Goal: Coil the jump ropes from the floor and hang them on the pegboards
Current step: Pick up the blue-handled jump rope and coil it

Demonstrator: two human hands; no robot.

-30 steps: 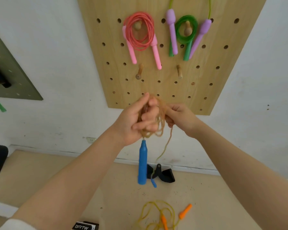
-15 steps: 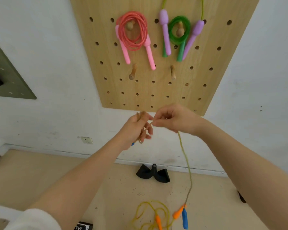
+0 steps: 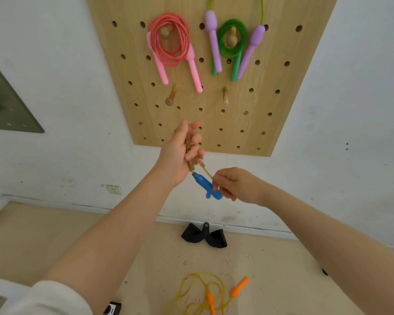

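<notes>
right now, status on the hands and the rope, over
Left hand grips the coiled tan rope. Right hand pinches rope end at blue handle. Two free wooden pegs below hung ropes. Orange-handled rope still on floor.

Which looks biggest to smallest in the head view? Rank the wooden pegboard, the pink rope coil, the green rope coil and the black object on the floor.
1. wooden pegboard
2. pink rope coil
3 and 4. black object and green rope coil look alike in size; the black one lies at a different distance, so unranked.
</notes>
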